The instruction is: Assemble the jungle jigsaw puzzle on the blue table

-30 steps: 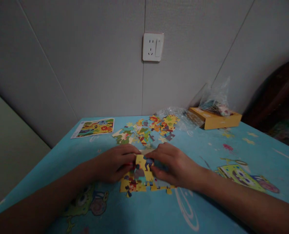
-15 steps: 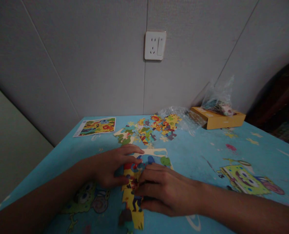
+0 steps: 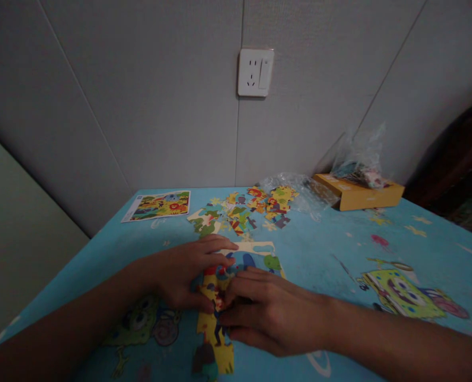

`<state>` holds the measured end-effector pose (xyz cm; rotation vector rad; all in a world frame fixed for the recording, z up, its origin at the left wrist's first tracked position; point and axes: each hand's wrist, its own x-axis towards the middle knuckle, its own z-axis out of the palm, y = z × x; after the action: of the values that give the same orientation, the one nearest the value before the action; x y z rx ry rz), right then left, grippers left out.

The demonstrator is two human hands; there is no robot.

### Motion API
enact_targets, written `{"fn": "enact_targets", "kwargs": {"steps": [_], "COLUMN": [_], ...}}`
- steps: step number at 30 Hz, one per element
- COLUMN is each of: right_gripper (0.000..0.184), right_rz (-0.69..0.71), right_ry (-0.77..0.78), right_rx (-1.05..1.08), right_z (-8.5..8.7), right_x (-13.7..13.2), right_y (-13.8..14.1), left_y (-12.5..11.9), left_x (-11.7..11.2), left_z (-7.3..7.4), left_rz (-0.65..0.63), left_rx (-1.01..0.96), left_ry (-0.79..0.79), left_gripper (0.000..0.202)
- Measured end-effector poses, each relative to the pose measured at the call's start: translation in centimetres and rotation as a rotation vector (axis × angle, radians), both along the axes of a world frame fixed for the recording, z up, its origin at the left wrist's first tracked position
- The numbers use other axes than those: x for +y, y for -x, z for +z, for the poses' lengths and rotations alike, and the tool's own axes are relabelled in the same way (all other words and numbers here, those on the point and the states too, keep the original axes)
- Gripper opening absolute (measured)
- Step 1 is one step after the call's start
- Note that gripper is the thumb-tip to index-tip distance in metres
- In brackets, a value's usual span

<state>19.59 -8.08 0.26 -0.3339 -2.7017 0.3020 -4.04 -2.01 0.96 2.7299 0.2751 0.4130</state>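
A partly joined block of colourful jigsaw pieces (image 3: 214, 339) lies flat on the blue cartoon-printed table (image 3: 323, 265) in front of me. My left hand (image 3: 183, 273) rests on its left side, fingers stretched over the pieces and thumb tucked against the block's edge. My right hand (image 3: 267, 313) lies across the block from the right, fingers extended and pressed flat on it, fingertips almost meeting the left thumb. The middle of the block is hidden under both hands.
Several loose puzzle pieces (image 3: 243, 209) lie at the back of the table beside a crumpled clear plastic bag (image 3: 299, 191). A printed reference picture (image 3: 158, 205) lies back left. A yellow box (image 3: 359, 193) with another bag on top sits back right. A wall socket (image 3: 255, 72) is above.
The joined block has turned from lying wide to running lengthways toward me. My right hand moved from its far edge to lie flat across it. My left hand hardly moved.
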Motion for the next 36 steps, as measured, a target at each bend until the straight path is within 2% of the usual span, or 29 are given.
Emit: {"fn": "enact_targets", "kwargs": {"steps": [7,13,17,23,30,36], "right_gripper": [0.019,0.018,0.025,0.032,0.029,0.028], "right_rz": [0.030,-0.041,0.037,0.063,-0.007,0.046], "right_ry": [-0.009,-0.012,-0.001,0.062,0.104,0.213], "right_rx": [-0.011,0.011,-0.071,-0.021,0.024,0.109], "right_z": [0.5,0.2,0.3,0.4,-0.5,-0.7], "right_x": [0.2,0.3,0.2,0.4,1.3,2.0], "right_y": [-0.1,-0.2,-0.2,-0.6,-0.9,-1.2], "left_y": [0.0,-0.1,-0.1,0.1,0.3,0.0], "left_x": [0.0,0.0,0.1,0.4,0.5,0.4], "left_z": [-0.2,0.0,-0.2,-0.5,-0.3,0.1], "left_rz": [0.008,0.012,0.027,0.051,0.061,0.092], "left_rx": [-0.021,-0.024,-0.045,-0.088,-0.104,-0.119], "left_ry": [0.012,0.015,-0.006,-0.057,-0.065,-0.066], "left_gripper": [0.072,0.062,0.051,0.035,0.024,0.015]}}
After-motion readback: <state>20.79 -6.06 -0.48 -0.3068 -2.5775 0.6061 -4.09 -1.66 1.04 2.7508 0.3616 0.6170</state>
